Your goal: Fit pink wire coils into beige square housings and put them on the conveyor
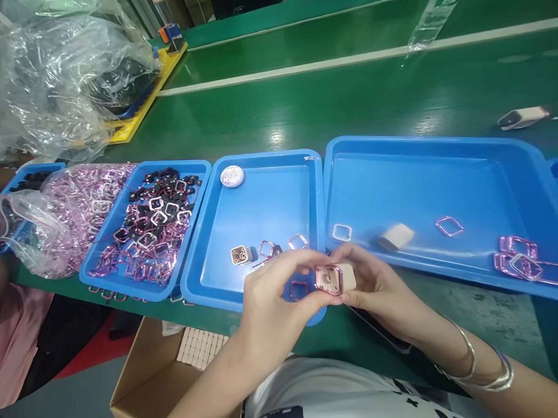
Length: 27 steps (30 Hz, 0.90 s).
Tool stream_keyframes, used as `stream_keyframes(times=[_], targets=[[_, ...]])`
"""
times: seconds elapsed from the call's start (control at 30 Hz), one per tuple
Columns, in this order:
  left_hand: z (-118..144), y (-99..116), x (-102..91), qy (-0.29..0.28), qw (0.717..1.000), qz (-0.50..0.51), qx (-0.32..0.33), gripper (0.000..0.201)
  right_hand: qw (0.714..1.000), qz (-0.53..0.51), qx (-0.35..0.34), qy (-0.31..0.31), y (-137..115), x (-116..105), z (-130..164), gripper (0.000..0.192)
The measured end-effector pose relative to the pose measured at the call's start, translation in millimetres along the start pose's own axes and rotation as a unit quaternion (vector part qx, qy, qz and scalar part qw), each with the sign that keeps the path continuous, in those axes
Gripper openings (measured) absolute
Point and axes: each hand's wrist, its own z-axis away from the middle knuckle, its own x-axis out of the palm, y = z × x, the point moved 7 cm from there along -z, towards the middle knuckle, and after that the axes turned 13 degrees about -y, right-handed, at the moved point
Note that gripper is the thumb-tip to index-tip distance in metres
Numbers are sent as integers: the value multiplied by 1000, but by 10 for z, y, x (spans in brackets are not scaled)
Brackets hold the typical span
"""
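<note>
Between both hands, over the near edge of the blue trays, is a small cream plastic housing with its hollow side facing left. A shiny pink square frame sits around its open end. My left hand pinches the frame end with thumb and forefinger. My right hand grips the closed end of the housing. Just beyond the hands, another cream housing lies in the right tray, somewhat blurred. A housing showing its inside rests in the middle tray, near a few loose frames.
The middle tray also holds a speckled white round object. Pink frames are piled in the right tray. Left, a tray holds black parts and frames beside a bulging bag. A cardboard box stands below.
</note>
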Motion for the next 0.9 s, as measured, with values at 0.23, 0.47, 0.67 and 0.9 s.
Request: stream_keyframes(times=[0.23,0.47,0.67,0.9], targets=[[34,173,32,-28,991,-73,107,33,1000,10,-11,11,-13,-5,9,28],[35,186,40,-26,989,-82,121,31,999,42,-15,22,-30,-20,15,27],[12,130,40,-43,996,-52,60,23,994,95,-12,54,-36,-47,64,26],[-39,-38,46,-78,996,18,-42,32,984,150,-49,86,-68,-30,101,24]])
